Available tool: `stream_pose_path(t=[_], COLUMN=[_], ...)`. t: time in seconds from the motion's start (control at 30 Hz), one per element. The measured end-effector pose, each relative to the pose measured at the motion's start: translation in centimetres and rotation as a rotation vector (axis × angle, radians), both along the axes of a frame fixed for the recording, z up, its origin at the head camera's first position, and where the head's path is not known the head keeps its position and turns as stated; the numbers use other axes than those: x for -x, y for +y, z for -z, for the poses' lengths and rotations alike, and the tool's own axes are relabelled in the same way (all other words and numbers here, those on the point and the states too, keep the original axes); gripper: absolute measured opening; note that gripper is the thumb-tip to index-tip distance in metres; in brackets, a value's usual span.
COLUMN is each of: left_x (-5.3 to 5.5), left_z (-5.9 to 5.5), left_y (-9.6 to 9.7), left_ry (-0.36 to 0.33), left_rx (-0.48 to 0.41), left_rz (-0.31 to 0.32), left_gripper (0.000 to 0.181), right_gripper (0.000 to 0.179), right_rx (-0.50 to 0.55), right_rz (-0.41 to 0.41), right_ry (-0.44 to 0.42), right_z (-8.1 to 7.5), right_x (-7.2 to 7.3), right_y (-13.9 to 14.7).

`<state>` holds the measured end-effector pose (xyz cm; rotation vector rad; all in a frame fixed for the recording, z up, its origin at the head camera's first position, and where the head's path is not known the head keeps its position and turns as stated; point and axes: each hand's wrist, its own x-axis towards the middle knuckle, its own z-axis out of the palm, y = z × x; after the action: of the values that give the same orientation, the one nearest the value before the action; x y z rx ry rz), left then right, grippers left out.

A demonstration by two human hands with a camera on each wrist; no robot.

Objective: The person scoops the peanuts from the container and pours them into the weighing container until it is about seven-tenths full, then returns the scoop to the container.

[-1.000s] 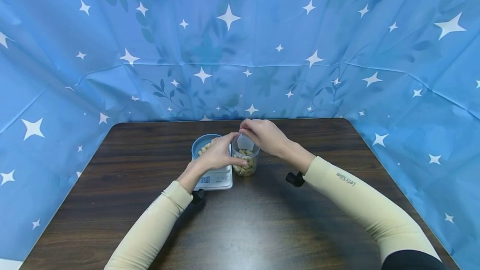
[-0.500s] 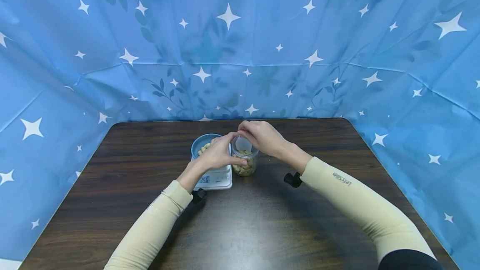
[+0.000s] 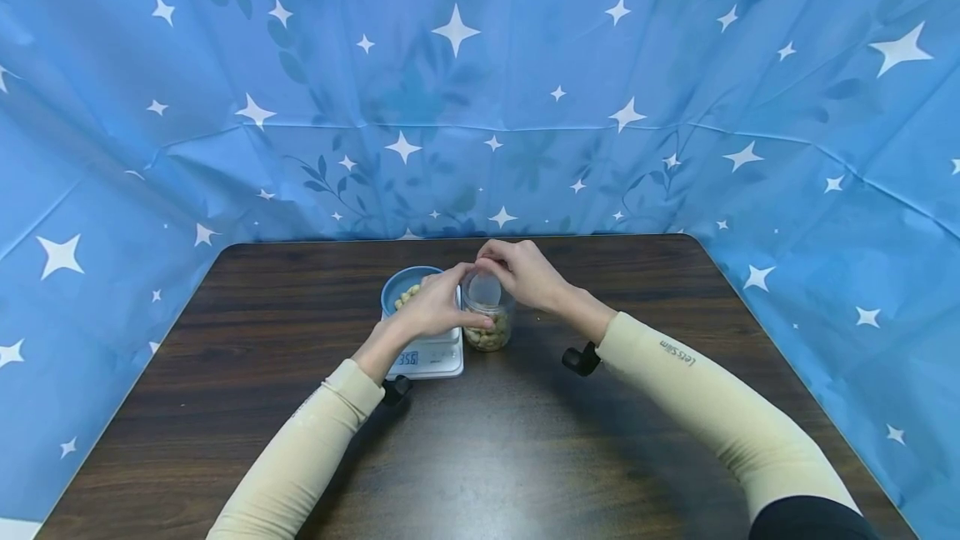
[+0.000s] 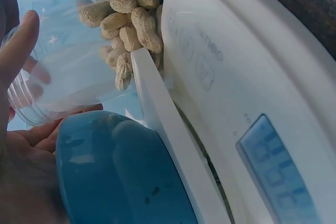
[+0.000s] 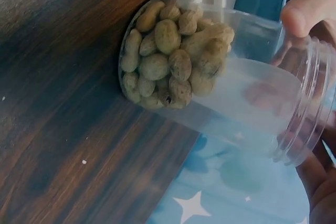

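Observation:
A clear plastic jar (image 3: pixel 507 325) stands upright near the table's far edge, its lower part filled with peanuts in their shells (image 5: pixel 168 61). My left hand (image 3: pixel 431 307) grips the jar near its mouth, thumb on the near side and fingers behind. Above the opening, my right hand (image 3: pixel 528 275) pinches a translucent white scoop (image 3: pixel 485 288), whose rounded blade reaches down inside toward the peanuts. Its handle is mostly hidden by my fingers. Beside the jar on the left, a blue bowl (image 3: pixel 393 286) with some peanuts sits on a white kitchen scale (image 3: pixel 429 367), partly behind my left hand.
The scale's lit display (image 3: pixel 408 358) faces me, right up against the jar's left side. Dark wood tabletop (image 3: pixel 480 440) stretches in front. Behind the far edge hangs a blue curtain (image 3: pixel 480 107) with white stars.
The scoop has shifted slightly within the jar, and its blade now looks rounder and more face-on. My right hand and forearm have moved a little left. The left hand keeps its hold.

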<state>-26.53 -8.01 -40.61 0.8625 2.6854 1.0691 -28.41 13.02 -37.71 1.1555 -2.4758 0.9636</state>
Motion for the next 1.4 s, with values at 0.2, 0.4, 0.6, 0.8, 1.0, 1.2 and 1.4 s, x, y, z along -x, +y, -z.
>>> stream_pose_path(t=[0.2, 0.4, 0.6, 0.8, 1.0, 1.2, 1.4], left_x=[0.1, 0.0, 0.0, -0.1, -0.1, -0.2, -0.2], left_z=[0.0, 0.1, 0.1, 0.2, 0.2, 0.1, 0.1], left_y=[-0.1, -0.1, -0.1, -0.1, 0.1, 0.2, 0.1], left_ry=[0.007, 0.025, 0.018, 0.019, 0.033, 0.045, 0.051], left_rx=[-0.006, -0.003, 0.004, 0.012, 0.012, 0.005, 0.006], left_rz=[0.002, 0.003, 0.016, 0.020, 0.012, 0.001, 0.002], left_gripper=[0.092, 0.089, 0.091, 0.097, 0.089, 0.088, 0.088], right_gripper=[0.016, 0.018, 0.019, 0.018, 0.022, 0.023, 0.024], right_rx=[0.036, 0.063, 0.018, -0.039, 0.026, 0.169, 0.184], right_rz=[0.051, 0.139, 0.139, 0.129, 0.281, 0.374, 0.386], right_ry=[-0.023, -0.095, -0.103, -0.082, -0.188, -0.344, -0.436], right_z=[-0.7, -1.3, -1.1, -0.7, -1.1, -2.1, -2.2], right_x=[-0.2, -0.4, -0.4, -0.6, -0.5, -0.5, -0.5], right_y=[-0.2, -0.1, -0.4, -1.0, -0.7, -0.5, -0.4])
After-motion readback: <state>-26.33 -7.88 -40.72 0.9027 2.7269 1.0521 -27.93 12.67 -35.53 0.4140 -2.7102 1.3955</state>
